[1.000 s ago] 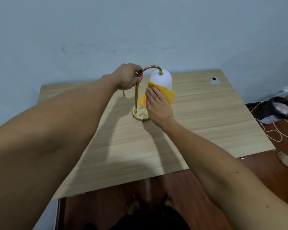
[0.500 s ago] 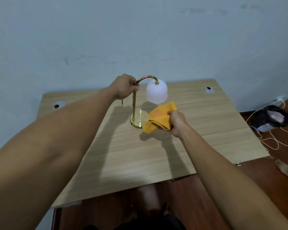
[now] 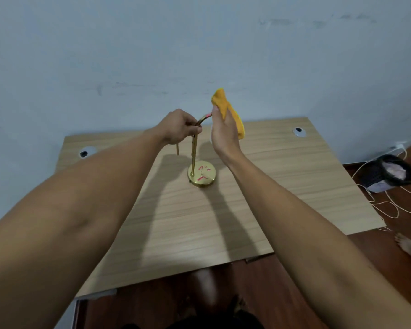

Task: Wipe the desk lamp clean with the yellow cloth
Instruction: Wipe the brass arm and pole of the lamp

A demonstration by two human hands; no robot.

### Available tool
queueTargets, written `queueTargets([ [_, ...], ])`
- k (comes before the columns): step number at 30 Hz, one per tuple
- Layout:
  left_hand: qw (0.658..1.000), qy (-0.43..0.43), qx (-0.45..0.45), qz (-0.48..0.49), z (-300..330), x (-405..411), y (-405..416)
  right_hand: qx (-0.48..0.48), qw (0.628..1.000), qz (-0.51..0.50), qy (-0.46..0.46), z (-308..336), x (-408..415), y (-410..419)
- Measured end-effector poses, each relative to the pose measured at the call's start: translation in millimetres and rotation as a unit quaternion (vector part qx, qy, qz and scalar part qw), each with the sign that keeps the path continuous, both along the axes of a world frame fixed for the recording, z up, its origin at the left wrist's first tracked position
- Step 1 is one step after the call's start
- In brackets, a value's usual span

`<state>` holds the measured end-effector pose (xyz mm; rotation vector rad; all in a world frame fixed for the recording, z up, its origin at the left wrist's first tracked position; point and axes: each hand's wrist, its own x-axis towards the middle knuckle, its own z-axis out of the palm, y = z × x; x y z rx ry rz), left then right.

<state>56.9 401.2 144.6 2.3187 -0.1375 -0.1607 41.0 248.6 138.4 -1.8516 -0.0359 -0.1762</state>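
Note:
A gold desk lamp [image 3: 194, 151] stands on the wooden desk [image 3: 282, 186], its round base [image 3: 201, 175] streaked with pink marks. My left hand [image 3: 179, 125] grips the top of the stem where the arm curves over. My right hand [image 3: 224, 130] is raised against the curved arm's end, holding the yellow cloth [image 3: 227, 110] over the white shade. Hand and cloth hide nearly all of the shade. A pink mark shows on the curved arm beside my right fingers.
Two cable grommets sit in the desk, one at the back left [image 3: 84, 153] and one at the back right [image 3: 299, 131]. A dark basket [image 3: 389, 174] and white cords [image 3: 389, 207] lie on the floor to the right. A bare foot [image 3: 409, 246] shows at the right edge.
My right hand drew the cloth away from the shade and down towards the desk, then rose again and now presses it over the top of the shade. My left hand kept its grip.

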Motion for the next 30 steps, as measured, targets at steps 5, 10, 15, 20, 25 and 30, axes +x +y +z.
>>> queueTargets([
  [5, 1.0, -0.005, 0.026, 0.006, -5.5, 2.8, 1.2, -0.266, 0.947, 0.107, -0.145, -27.0, -8.6, -4.5],
  [10, 1.0, 0.012, -0.016, 0.01, -7.3, 5.9, 2.2, -0.084, 0.996, -0.002, -0.028, -16.9, -2.0, 3.6],
  [15, 0.999, 0.02, -0.05, -0.002, -12.5, 9.7, 5.6, -0.212, 0.967, 0.068, -0.123, -31.9, -16.0, -5.8],
  [20, 0.998, 0.019, -0.054, -0.004, -13.6, 13.2, 7.0, -0.157, 0.985, 0.025, -0.071, -23.5, -8.5, -5.4],
  [25, 0.998, 0.021, -0.05, -0.011, -14.4, 14.8, 7.6, -0.197, 0.967, 0.075, -0.142, -38.7, -18.2, -9.2],
  [30, 0.998, 0.025, -0.06, -0.007, -16.3, 16.6, 7.1, -0.161, 0.983, 0.022, -0.085, -24.6, -15.8, -3.8],
])
